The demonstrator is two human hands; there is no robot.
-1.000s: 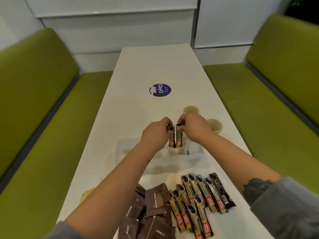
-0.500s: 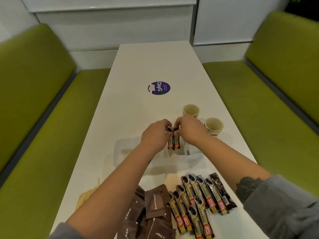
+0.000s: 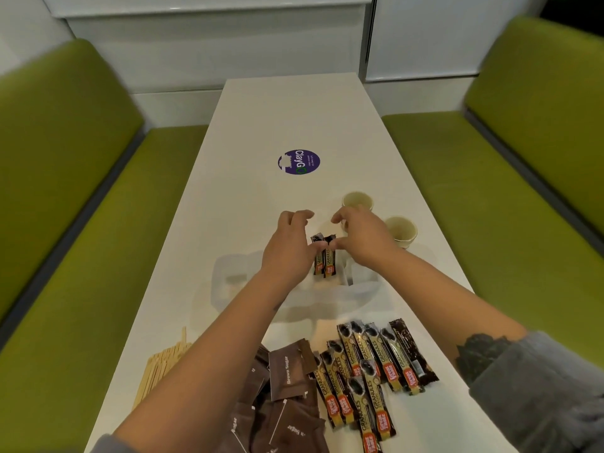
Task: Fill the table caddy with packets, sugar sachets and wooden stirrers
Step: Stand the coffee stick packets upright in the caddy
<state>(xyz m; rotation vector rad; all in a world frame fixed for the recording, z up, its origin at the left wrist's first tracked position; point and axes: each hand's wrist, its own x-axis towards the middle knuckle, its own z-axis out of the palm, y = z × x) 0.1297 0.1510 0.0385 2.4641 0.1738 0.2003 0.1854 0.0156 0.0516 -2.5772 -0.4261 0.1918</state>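
Two coffee packets (image 3: 324, 259) upright in clear caddy (image 3: 359, 282), mid-tabletop (image 3: 294, 109). Left hand (image 3: 289, 246) and right hand (image 3: 361, 237) thumbs touching packet tops, other fingers spread, loosely curled. Spare packets (image 3: 369, 364) at 6 o'clock.

White table (image 3: 248, 223) with caddy (image 3: 359, 282), packets (image 3: 372, 371).

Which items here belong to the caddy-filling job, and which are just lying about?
Job: clear caddy, two granule packets standing in it, loose granule packets, brown sugar sachets, wooden stirrers.
Lying about: two paper cups, purple sticker.
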